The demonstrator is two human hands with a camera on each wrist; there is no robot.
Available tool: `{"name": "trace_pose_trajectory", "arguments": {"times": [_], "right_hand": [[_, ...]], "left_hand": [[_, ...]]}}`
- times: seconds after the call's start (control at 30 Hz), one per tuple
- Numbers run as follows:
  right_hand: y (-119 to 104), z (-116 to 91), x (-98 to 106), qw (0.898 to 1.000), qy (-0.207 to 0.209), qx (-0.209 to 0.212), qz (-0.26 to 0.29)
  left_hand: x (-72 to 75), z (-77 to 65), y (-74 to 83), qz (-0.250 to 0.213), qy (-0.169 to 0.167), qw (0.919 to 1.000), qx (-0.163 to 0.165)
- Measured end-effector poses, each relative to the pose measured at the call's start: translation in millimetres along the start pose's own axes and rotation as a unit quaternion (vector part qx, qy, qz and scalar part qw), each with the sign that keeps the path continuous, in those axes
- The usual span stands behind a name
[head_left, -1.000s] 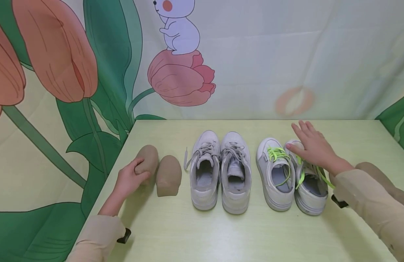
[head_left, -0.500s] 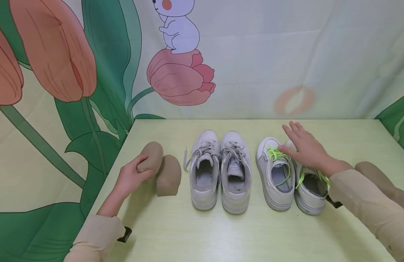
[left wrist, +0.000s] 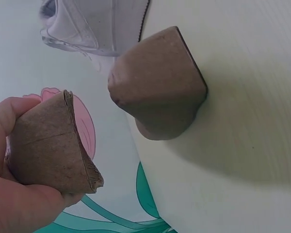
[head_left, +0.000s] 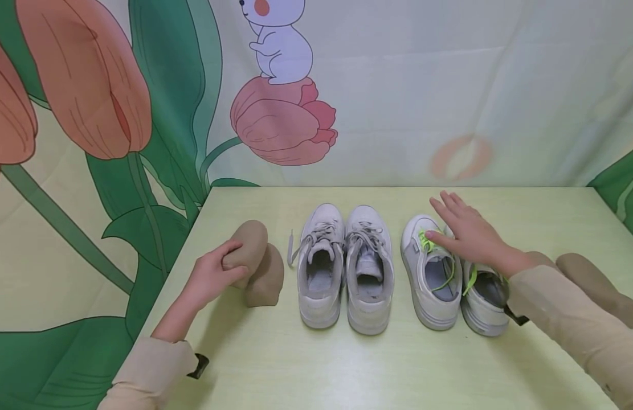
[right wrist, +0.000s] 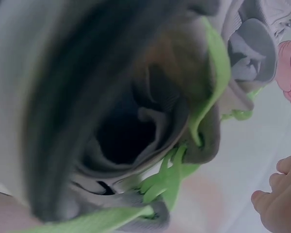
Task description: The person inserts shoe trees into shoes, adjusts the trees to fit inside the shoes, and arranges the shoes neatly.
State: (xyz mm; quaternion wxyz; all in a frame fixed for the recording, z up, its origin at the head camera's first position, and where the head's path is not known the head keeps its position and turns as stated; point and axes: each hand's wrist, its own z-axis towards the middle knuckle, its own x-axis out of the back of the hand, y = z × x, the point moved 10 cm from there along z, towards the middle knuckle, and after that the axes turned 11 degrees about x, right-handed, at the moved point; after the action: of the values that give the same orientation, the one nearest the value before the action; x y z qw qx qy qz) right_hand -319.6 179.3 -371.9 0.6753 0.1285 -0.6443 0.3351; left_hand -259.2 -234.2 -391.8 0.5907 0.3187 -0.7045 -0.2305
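My left hand [head_left: 211,277] grips a brown cardboard shoe insert [head_left: 248,244] between thumb and fingers; its cut edge shows in the left wrist view. A second brown shoe insert [head_left: 267,282] stands on the table just right of it, partly overlapped by the held one. With fingers straight and spread, my right hand [head_left: 467,232] hovers over two white sneakers with neon green laces. The left sneaker [head_left: 433,290] shows mostly; the right sneaker [head_left: 482,302] is partly hidden by the hand and sleeve. Its green lace [right wrist: 169,179] appears close up in the right wrist view.
Two white sneakers with grey laces, the left [head_left: 320,273] and the right [head_left: 368,273], stand side by side mid-table. More brown inserts [head_left: 595,285] lie at the right, partly behind the right sleeve. A printed tulip cloth [head_left: 398,102] hangs behind the table [head_left: 306,370].
My left hand has lifted the cardboard insert and carried it rightward, over the second insert. My right hand has drifted left over the green-laced sneakers, fingers still spread.
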Motion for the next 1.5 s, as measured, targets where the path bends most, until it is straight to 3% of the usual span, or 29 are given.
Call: {"name": "trace_pose_trajectory", "arguments": {"times": [1.5], "right_hand": [[-63,34,-19,0.996,-0.02,0.09,-0.015]], "left_hand": [[-20.5,-33.8,60.7,0.01,-0.078,0.9954,-0.054]]}}
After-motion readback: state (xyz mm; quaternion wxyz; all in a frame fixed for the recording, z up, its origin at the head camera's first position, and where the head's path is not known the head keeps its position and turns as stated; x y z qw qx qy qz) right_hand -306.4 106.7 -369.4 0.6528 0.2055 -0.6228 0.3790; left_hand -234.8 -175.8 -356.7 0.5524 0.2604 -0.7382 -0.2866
